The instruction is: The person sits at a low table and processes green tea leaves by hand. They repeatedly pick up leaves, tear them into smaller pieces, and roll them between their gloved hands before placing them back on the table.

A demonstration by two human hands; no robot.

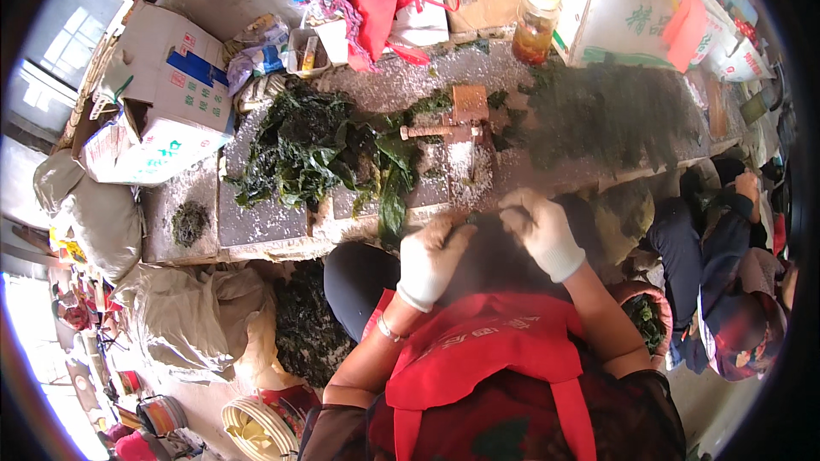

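My left hand (435, 259), in a white knit glove, is curled near the table's front edge, thumb against the fingers; a small dark green bit shows beside its fingertips. My right hand (541, 230), gloved alike, is raised to its right with bent fingers; what it holds is blurred. Just beyond them a wooden block fixture (469, 104) with a rusty bolt (425, 132) stands on the table, white salt-like grains (471, 169) in front of it. Left of it lies a heap of wet dark green seaweed (288, 147); a strip hangs over the edge. More seaweed (602, 115), blurred, is spread at right.
A glass jar (537, 25), cardboard boxes (173, 96) and a red cloth (381, 6) line the table's back. A small seaweed clump (189, 223) sits at the left end. Sacks (186, 320) and a basket (259, 426) stand lower left. Another person (724, 269) sits at right.
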